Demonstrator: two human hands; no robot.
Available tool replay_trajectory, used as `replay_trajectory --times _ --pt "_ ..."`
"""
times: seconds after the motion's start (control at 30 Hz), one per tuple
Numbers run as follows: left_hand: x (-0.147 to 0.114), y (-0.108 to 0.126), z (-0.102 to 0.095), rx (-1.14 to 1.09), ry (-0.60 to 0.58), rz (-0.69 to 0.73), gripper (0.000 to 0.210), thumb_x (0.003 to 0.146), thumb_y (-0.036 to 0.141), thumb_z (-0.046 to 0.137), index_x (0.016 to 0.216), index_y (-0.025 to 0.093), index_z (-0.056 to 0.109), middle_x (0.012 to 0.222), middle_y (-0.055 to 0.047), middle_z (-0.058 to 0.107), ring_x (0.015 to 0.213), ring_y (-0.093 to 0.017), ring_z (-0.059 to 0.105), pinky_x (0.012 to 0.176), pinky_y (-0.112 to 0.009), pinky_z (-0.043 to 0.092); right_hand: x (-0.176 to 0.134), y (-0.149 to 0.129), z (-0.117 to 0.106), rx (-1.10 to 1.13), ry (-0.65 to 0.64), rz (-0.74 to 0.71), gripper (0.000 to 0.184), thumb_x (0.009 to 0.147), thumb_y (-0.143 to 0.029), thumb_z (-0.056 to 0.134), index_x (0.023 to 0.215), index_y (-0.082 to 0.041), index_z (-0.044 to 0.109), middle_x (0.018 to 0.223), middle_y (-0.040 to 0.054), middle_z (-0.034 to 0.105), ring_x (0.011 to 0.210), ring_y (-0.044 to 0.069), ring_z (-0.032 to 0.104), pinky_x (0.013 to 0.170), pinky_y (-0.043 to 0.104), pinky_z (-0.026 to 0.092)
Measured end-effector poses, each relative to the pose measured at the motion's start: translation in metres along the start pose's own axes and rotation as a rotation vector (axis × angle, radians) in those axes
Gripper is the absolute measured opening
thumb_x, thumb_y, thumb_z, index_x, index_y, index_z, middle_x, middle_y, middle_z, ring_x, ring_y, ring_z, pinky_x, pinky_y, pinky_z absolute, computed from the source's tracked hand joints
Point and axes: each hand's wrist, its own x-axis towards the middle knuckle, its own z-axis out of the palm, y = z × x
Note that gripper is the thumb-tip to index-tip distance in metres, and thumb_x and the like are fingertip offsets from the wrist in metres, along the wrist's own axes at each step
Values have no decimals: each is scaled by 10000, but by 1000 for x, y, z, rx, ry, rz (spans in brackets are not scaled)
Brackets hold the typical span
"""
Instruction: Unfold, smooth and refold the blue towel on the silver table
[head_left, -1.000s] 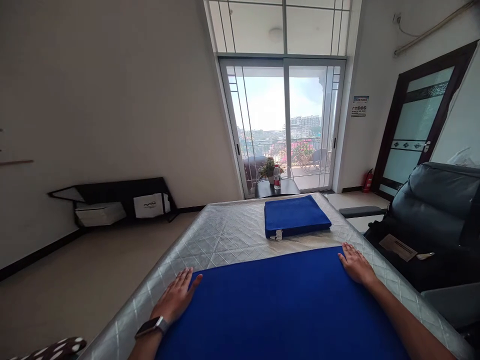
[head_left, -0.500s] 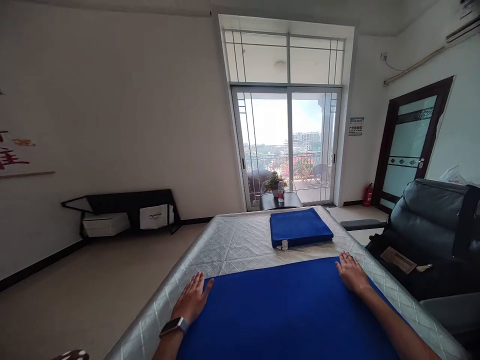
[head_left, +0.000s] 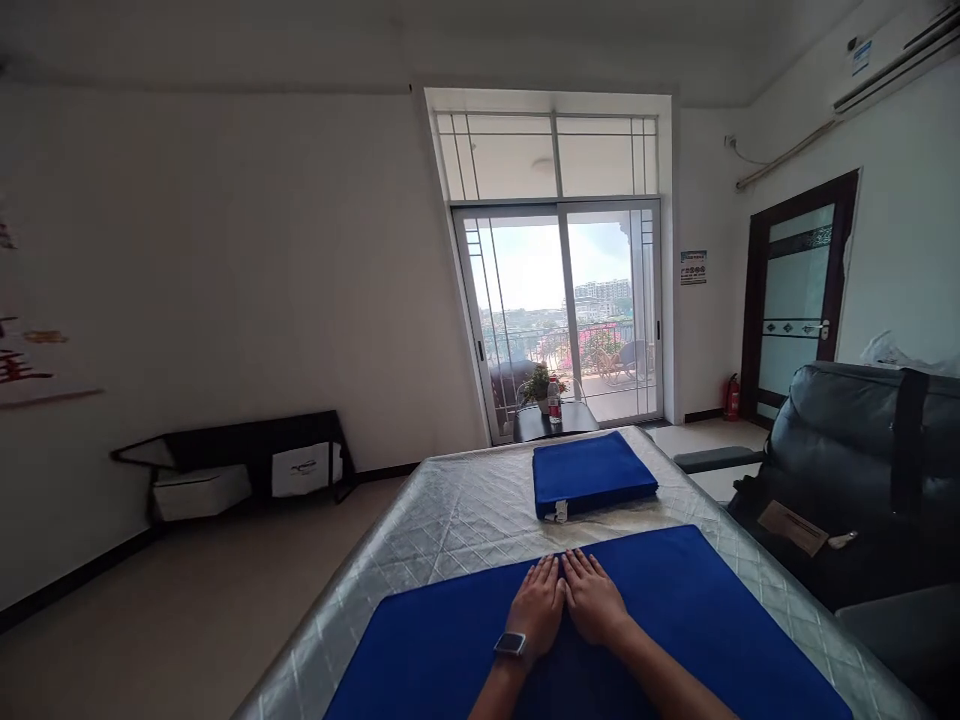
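Note:
A blue cloth (head_left: 435,640) lies spread flat on the quilted mattress (head_left: 442,510). Near the middle of its far edge, my left hand (head_left: 536,605) rests palm down with fingers stretched out, a watch on its wrist. Right beside it lies my right hand (head_left: 592,598), also flat on the cloth, the two hands touching or nearly so at the thumbs. Both hold nothing. Farther back on the mattress sits a folded blue cloth (head_left: 592,472) with a white tag at its front edge. The near part of the spread cloth runs out of view.
A dark armchair (head_left: 840,430) stands close on the right, with a brown card on it. Beyond the mattress, a small table (head_left: 525,428) bears a plant and a bottle (head_left: 554,402). A black rack (head_left: 247,440) with white boxes leans along the left wall.
Both hands have moved inward from the cloth's two far corners to the middle of its far edge. The view has tilted up a little. The folded cloth stays in place.

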Motion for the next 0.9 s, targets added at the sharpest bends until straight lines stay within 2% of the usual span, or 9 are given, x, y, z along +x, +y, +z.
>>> replay_trajectory --times 0.1,0.23,0.37,0.47,0.6,0.73,0.8,0.9 --pt "2 -8 10 26 11 20 547 1028 280 224 1511 121 426 1585 -149 459 1491 -232 381 1224 -477 361 -1 4 3 18 18 6 602 1009 -309 206 1561 -116 351 1634 93 314 1531 220 221 1257 433 168" --pt "3 -9 11 40 10 15 549 1044 316 208 1523 137 409 1590 -140 454 1490 -222 380 1224 -456 365 -1 2 -1 41 1 17 607 1010 -318 199 1568 -120 336 1642 87 293 1533 214 214 1261 424 142" --pt "0 -12 6 57 -23 -21 573 1047 369 187 1535 147 389 1597 -137 443 1499 -226 360 1227 -468 354 -1 3 -6 49 -41 40 630 1014 -368 191 1582 -115 292 1652 87 267 1539 209 190 1260 426 134" --pt "-11 -30 -5 76 -67 -66 600 1040 382 154 1554 148 357 1629 -129 374 1517 -233 317 1244 -474 316 -4 10 -12 38 -53 61 659 1013 -417 200 1585 -100 274 1655 99 255 1541 219 183 1257 437 135" --pt "-40 -77 -34 130 -152 -175 605 1013 323 181 1557 117 348 1647 -125 320 1527 -233 283 1258 -421 283 -13 39 -24 -4 -67 113 674 1008 -439 199 1586 -101 270 1657 99 253 1543 214 174 1255 442 127" --pt "-77 -138 -60 176 -175 -284 578 969 216 255 1509 178 456 1614 -94 395 1510 -257 317 1250 -466 276 -30 97 -41 -77 -54 205 666 1002 -445 202 1585 -135 293 1661 75 254 1542 198 176 1251 428 137" --pt "-91 -170 -65 212 -172 -334 576 947 167 285 1477 216 507 1603 -65 417 1509 -245 319 1247 -460 270 -41 134 -50 -127 -38 290 675 996 -447 206 1583 -126 296 1662 79 252 1541 206 184 1248 429 151" --pt "-103 -209 -62 242 -124 -412 556 941 151 318 1442 218 549 1592 -56 430 1501 -205 341 1227 -397 295 -55 182 -57 -196 10 426 691 982 -434 228 1574 -85 307 1651 111 279 1537 229 203 1246 438 173"
